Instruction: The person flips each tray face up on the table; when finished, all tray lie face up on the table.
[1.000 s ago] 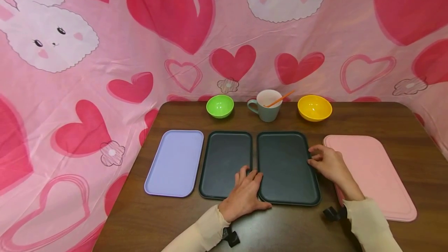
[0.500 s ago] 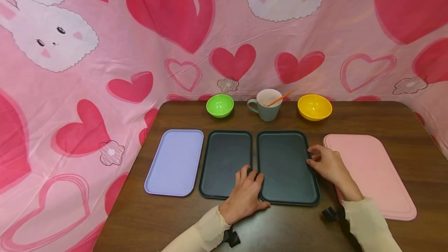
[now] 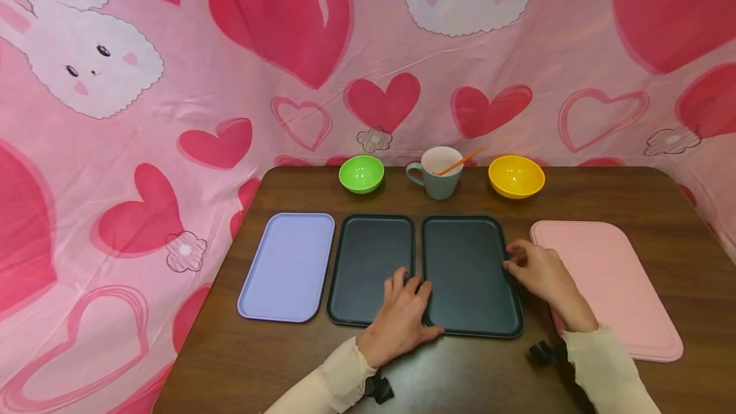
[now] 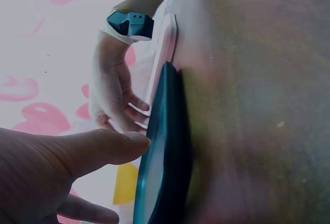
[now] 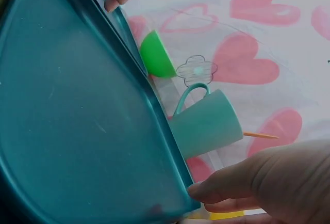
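Note:
Two dark green trays lie side by side on the table. My left hand [image 3: 397, 321] spans the gap between them, its fingers spread over the inner edge of the left dark tray [image 3: 368, 254]. The left thumb reaches the near left corner of the right dark tray [image 3: 468, 273]; in the left wrist view the thumb [image 4: 118, 146] is right at its rim. At that tray's right edge is my right hand [image 3: 540, 273], thumb and fingertips against the rim. The right wrist view shows the thumb [image 5: 221, 180] at the tray's edge [image 5: 172, 146], with the other fingers just outside it.
A lilac tray [image 3: 287, 267] lies at the left, and a pink board [image 3: 609, 286] at the right, partly under the right wrist. Along the back stand a green bowl [image 3: 361, 175], a mug [image 3: 439, 181] with an orange stick [image 3: 462, 161], and a yellow bowl [image 3: 516, 177].
The right dark tray's near right corner has shifted very slightly left. Both hands stay at its edges in almost the same pose.

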Demonstrator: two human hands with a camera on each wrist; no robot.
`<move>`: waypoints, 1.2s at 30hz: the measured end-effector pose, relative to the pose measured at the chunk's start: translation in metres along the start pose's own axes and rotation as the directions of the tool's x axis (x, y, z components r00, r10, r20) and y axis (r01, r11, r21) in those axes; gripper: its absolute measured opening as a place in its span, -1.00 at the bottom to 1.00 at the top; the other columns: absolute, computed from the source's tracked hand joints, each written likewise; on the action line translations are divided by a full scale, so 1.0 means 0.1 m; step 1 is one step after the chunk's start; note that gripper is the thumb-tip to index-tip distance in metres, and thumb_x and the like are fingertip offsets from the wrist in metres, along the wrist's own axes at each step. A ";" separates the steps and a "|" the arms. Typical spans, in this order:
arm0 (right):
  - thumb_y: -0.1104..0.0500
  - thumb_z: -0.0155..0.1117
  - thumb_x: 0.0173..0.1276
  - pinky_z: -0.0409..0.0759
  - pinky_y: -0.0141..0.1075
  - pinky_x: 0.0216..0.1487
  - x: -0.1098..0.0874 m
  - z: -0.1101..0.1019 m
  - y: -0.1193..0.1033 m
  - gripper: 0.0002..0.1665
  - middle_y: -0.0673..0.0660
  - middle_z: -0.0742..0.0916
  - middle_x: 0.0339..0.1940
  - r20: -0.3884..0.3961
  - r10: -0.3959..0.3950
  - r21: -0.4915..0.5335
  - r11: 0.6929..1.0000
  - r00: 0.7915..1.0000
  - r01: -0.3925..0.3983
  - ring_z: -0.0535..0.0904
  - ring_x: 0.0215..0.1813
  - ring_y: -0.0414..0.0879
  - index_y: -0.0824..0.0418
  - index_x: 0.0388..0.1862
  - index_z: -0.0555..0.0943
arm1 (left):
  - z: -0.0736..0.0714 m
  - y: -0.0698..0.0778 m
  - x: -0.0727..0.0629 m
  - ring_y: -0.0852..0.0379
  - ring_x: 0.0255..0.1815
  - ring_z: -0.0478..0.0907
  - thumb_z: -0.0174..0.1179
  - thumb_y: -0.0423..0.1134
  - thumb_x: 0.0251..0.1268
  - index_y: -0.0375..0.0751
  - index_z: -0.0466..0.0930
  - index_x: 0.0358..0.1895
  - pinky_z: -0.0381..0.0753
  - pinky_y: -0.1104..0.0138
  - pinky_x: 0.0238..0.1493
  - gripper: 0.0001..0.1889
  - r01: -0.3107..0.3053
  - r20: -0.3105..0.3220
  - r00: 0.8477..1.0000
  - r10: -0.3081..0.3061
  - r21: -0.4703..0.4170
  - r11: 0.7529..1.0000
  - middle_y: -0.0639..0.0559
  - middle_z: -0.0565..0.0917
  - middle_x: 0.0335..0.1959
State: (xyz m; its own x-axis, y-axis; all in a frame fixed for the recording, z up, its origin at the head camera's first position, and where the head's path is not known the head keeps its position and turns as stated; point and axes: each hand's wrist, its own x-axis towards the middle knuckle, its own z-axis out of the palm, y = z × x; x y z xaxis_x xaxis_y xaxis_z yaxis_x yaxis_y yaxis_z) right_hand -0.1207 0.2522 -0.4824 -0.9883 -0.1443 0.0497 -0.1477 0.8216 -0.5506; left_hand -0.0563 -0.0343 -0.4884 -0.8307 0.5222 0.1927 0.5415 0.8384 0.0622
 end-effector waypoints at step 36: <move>0.10 0.32 0.38 0.55 -0.06 -0.10 -0.14 -0.57 0.67 -0.57 0.51 0.71 -0.04 -0.185 0.062 0.012 0.998 0.981 -0.060 0.72 -0.13 0.28 0.41 0.05 0.60 | 0.12 0.73 0.34 -0.05 0.31 0.38 0.36 0.25 0.14 0.07 0.52 0.22 0.40 0.18 0.18 -0.38 -0.257 -0.119 0.961 0.250 -0.056 0.965 0.05 0.61 0.16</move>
State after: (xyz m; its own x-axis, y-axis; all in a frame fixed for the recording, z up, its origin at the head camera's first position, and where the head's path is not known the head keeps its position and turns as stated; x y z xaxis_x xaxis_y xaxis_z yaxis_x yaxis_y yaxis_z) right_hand -0.1185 0.3409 -0.4726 -0.9855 0.0112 0.1692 -0.0872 0.8222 -0.5625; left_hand -0.0464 0.0468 -0.4890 -0.6480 0.6926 0.3169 0.7435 0.6655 0.0656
